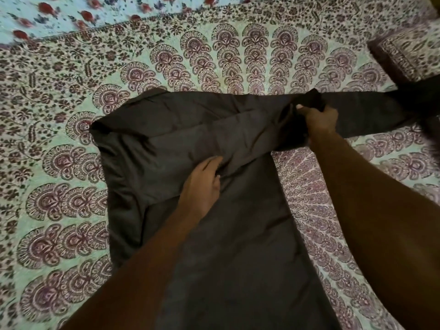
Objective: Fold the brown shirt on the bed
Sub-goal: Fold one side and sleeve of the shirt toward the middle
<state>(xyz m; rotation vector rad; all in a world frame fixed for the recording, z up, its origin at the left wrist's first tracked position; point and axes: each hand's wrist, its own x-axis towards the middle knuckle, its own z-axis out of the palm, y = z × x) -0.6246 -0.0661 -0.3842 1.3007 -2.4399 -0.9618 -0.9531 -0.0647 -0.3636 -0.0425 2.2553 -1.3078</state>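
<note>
The brown shirt (pixel 214 222) lies in the middle of the bed (pixel 59 163). Its long body runs from the bottom of the frame up to the middle. One sleeve (pixel 371 113) stretches out to the right edge, where its end is too dark to see. The left hand (pixel 202 182) rests flat on a fold with loose fingers. The right hand (pixel 319 120) grips bunched cloth near the collar. A patterned pillow (pixel 409 53) sits at the upper right. A flowered sheet (pixel 71 13) shows at the upper left, blurry.
</note>
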